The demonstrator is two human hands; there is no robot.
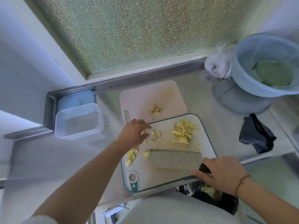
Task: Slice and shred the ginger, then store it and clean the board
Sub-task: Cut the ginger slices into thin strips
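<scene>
Right hand point(224, 173) grips black-handled steel cleaver point(174, 160), blade flat on green-rimmed white cutting board point(163, 178); left hand point(133, 133), fingers loosely spread, touches pale ginger slices point(154, 135) beside yellow ginger shreds point(184, 132). Clear rectangular plastic tub point(79, 121) left holds nothing visible. Far right, blue plastic colander point(246, 65) holds a green dish point(274, 73).

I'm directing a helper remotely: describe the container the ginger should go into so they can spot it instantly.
Find the steel counter below the frosted window. At its left end sits a clear plastic container, open. Unlike the blue lid behind it, it is see-through.
</scene>
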